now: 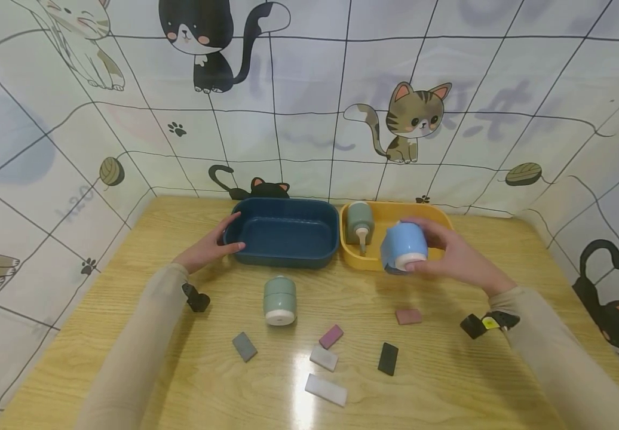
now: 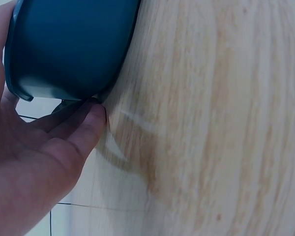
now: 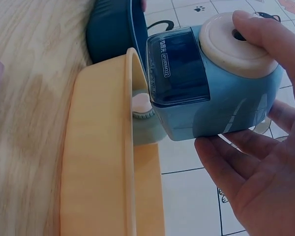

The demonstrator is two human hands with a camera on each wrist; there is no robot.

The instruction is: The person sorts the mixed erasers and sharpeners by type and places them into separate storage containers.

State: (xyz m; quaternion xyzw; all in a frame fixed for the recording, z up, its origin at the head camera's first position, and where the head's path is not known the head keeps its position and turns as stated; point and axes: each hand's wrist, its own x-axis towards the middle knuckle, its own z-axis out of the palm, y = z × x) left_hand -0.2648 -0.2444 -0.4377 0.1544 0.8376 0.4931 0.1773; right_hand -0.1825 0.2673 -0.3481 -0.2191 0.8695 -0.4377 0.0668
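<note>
My right hand (image 1: 422, 245) grips a light blue pencil sharpener (image 1: 403, 246), tipped on its side in the air over the front rim of the yellow tray (image 1: 438, 218). The right wrist view shows the thumb on its cream end and the fingers (image 3: 221, 152) under the blue sharpener (image 3: 211, 93), beside the yellow tray's wall (image 3: 98, 147). A green sharpener (image 1: 359, 224) lies inside that tray. My left hand (image 1: 236, 232) holds the left end of the dark blue tray (image 1: 288, 236), thumb over the rim. In the left wrist view the fingers (image 2: 83, 128) press under the blue tray's edge (image 2: 69, 44).
A second green sharpener (image 1: 279, 300) stands on the wooden table (image 1: 449, 382) in front of the blue tray. Several erasers lie nearer me, among them a grey one (image 1: 244, 346), a pink one (image 1: 331, 336) and a black one (image 1: 388, 358). Cat-patterned walls enclose three sides.
</note>
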